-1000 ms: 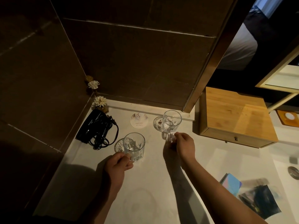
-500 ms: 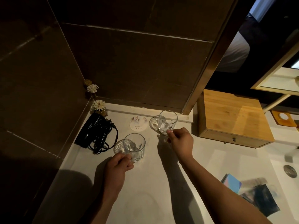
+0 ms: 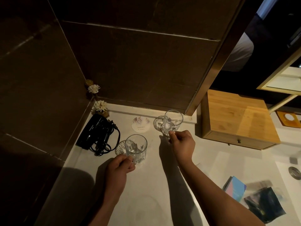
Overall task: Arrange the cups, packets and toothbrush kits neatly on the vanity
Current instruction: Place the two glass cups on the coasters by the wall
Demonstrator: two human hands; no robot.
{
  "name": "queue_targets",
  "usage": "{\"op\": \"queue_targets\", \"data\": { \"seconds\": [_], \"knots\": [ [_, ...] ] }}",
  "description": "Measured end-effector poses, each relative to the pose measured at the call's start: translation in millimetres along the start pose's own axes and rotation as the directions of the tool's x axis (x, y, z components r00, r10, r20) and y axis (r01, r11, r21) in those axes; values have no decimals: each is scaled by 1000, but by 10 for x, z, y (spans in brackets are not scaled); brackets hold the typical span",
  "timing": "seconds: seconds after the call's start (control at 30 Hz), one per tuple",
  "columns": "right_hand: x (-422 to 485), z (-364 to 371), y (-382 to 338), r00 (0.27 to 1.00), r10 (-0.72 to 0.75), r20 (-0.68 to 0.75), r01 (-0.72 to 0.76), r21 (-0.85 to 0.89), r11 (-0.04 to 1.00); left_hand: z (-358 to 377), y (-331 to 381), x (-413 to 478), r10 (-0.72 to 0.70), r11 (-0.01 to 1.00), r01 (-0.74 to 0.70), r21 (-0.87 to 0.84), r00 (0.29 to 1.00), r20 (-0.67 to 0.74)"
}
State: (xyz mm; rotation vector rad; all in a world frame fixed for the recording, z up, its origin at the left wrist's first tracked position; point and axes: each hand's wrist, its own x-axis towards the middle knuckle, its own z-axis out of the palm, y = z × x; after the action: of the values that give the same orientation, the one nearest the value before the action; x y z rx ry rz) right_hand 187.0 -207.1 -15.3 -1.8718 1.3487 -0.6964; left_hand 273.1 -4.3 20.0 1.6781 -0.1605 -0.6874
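Two clear glass mugs stand on the white vanity (image 3: 151,185). My left hand (image 3: 119,165) is closed on the handle of the near glass mug (image 3: 136,148), which sits at the centre left. Farther back, my right hand (image 3: 183,144) pinches the handle of the far glass mug (image 3: 172,122), close to the wall ledge. A round white coaster (image 3: 140,124) lies between the mugs near the back. At the lower right lie a pastel-coloured packet (image 3: 235,188) and a dark packet (image 3: 263,204), untouched.
A black hair dryer (image 3: 96,131) with its coiled cord sits in the left corner below two white flowers (image 3: 100,106). A wooden drawer box (image 3: 236,118) stands at the right. A sink drain (image 3: 294,172) shows at the far right edge.
My right hand has pushed the far mug back toward the wall ledge. My left hand stays on the near mug, which has hardly moved.
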Motion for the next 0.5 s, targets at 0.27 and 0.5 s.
{"op": "queue_targets", "data": {
  "seconds": [0.27,0.5],
  "knots": [
    [-51,39,19,999,26,23,-27,29,999,26,-5,13,6,1000,-6,12,1000,-11],
    [-61,-62,79,991,-20,134,18,13,1000,68,29,131,21,1000,-21,0,1000,1]
  ]
}}
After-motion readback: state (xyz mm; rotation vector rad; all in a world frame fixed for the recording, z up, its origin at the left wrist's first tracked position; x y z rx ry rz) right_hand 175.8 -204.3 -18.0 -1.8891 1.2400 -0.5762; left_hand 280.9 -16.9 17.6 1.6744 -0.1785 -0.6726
